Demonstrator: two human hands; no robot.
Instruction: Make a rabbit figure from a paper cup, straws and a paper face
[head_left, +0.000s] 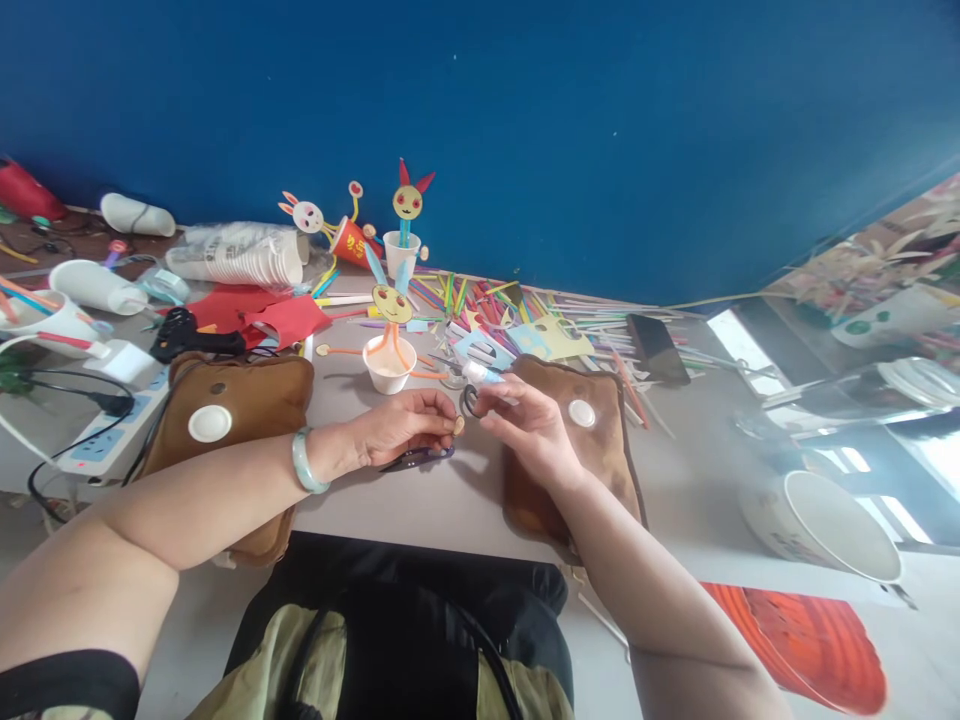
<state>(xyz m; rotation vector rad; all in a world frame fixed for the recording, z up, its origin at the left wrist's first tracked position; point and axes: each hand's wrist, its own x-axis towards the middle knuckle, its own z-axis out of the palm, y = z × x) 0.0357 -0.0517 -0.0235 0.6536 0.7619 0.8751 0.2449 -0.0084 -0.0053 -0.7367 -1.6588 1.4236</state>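
My left hand (412,428), with a pale green bangle at the wrist, pinches a small tan paper disc (458,426) between thumb and fingertips. Close on its right, my right hand (529,425) has its fingers curled at the dark handle loop of a pair of scissors (469,401), whose blades point away to the left. A white glue tube (481,373) lies just beyond those fingers. Under my left hand is a dark purple object (424,457), partly covered. Ahead stands a paper cup (388,370) bearing a yellow smiling face (392,304) with blue ears and orange stick arms.
Brown cushioned pads (225,400) lie either side. Behind are two more cup figures, loose coloured sticks (450,295), cut paper (551,340) and a phone (658,350). On the left are a glue gun (187,335), power strip (112,430) and stacked cups (240,255); a glass jar (862,390) is right.
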